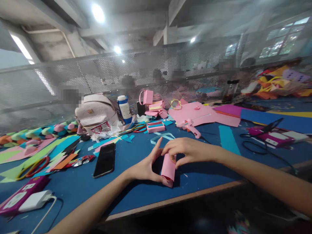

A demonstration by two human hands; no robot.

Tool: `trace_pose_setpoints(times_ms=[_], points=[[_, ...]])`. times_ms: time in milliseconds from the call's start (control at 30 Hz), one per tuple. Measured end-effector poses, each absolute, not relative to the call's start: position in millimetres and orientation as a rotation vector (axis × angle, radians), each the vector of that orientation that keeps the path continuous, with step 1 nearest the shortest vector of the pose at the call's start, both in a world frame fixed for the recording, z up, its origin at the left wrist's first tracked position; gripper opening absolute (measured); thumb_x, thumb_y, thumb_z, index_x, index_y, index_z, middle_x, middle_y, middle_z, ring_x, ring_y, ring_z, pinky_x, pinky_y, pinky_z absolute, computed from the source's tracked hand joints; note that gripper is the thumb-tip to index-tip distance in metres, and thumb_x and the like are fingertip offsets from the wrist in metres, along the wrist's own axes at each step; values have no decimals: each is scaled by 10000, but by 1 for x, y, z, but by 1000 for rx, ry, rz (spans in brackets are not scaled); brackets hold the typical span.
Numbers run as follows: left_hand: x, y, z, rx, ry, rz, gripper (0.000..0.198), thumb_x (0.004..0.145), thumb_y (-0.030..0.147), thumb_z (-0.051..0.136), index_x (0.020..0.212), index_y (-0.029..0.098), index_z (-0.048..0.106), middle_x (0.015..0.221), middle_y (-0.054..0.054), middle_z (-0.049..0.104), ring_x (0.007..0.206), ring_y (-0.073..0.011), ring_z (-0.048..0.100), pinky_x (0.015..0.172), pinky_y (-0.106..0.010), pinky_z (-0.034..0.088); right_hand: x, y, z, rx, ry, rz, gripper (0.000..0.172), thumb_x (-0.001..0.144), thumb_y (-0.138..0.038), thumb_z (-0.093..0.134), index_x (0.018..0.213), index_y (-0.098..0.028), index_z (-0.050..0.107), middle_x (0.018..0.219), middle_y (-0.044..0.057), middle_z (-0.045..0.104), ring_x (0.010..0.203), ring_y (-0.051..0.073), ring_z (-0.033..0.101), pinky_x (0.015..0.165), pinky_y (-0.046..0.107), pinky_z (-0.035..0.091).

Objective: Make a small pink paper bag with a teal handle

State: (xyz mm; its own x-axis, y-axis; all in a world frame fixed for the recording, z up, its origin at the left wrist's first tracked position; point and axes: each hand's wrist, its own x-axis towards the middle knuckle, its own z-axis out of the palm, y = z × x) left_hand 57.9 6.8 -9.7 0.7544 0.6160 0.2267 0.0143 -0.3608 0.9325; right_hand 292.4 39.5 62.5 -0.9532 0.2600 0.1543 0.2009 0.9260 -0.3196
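Thin pink paper (pixel 168 167), matte and smooth, curled into short open-ended tube, on or just above flat blue surface (pixel 195 180). Between both hands: left hand (pixel 146 165) with fingers spread wide, thumb against paper's near left edge; right hand (pixel 186 150) with fingers bent over far end, thumb near right side, cannot tell if pinching. Long axis running away from body; open end facing near edge of surface.
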Motion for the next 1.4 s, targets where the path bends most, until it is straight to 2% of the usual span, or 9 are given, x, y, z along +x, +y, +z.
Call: trace_pose_setpoints(times_ms=[100, 200, 267, 367, 500, 600, 700, 933, 1400], points=[[57, 6, -8, 1866, 483, 693, 1345, 651, 266, 851, 1487, 328, -201, 1553, -132, 308, 1447, -276, 271, 1192, -489, 135, 290, 43, 64, -338, -2920, 468, 129, 881, -280, 632, 939, -169, 663, 1146, 82, 657, 1064, 215, 587, 927, 344, 414], [54, 8, -6, 1866, 465, 696, 1331, 661, 276, 845, 1492, 327, -193, 1521, -137, 363, 1426, -279, 317, 1185, -494, 166, 286, 46, 65, -370, -2923, 464, 162, 850, -306, 671, 942, -174, 649, 1018, 57, 678, 947, 202, 605, 842, 317, 426], [51, 11, -5, 1857, 447, 710, 1314, 672, 275, 838, 1496, 327, -184, 1521, -138, 368, 1432, -280, 306, 1186, -492, 171, 283, 47, 65, -425, -2906, 446, 208, 828, -319, 694, 969, -177, 636, 929, 38, 673, 867, 190, 598, 757, 287, 422], [43, 19, -4, 1853, 435, 738, 1262, 699, 321, 817, 1506, 334, -153, 1549, -131, 328, 1450, -279, 265, 1187, -488, 182, 277, 51, 65, -483, -2848, 440, 264, 802, -320, 718, 1007, -181, 627, 943, 30, 675, 843, 182, 596, 721, 267, 412], [34, 24, -3, 2032, 565, 787, 1040, 767, 423, 741, 1535, 343, 44, 1604, -84, 207, 1467, -283, 210, 1196, -471, 189, 267, 61, 54, -492, -2790, 485, 348, 843, -332, 687, 1165, -213, 628, 1132, 49, 682, 994, 212, 617, 844, 300, 424], [33, 19, -2, 2403, 741, 750, 831, 862, 443, 622, 1534, 299, 155, 1618, -77, 138, 1481, -274, 158, 1203, -466, 178, 264, 68, 38, -486, -2757, 532, 311, 895, -358, 631, 1173, -221, 658, 1146, 63, 691, 1045, 226, 612, 890, 328, 429], [35, 14, -3, 2769, 853, 655, 770, 927, 427, 516, 1543, 243, 92, 1611, -115, 146, 1480, -259, 170, 1198, -496, 186, 266, 72, 24, -456, -2717, 564, 276, 942, -374, 555, 1129, -218, 684, 1141, 71, 688, 1057, 220, 603, 907, 340, 439], [38, 9, -8, 3024, 970, 551, 659, 983, 343, 381, 1540, 173, 73, 1596, -140, 193, 1473, -234, 200, 1178, -487, 266, 276, 77, 16, -276, -2792, 345, 412, 995, -423, 411, 1214, -143, 619, 1203, 143, 635, 1154, 238, 535, 1033, 393, 383], [41, 4, -11, 3075, 966, 606, 627, 948, 216, 370, 1530, 156, 146, 1580, -151, 238, 1451, -226, 270, 1167, -461, 297, 282, 81, 18, -231, -2823, 442, 496, 1021, -455, 298, 1275, -143, 588, 1291, 148, 582, 1232, 210, 502, 1071, 375, 367]])
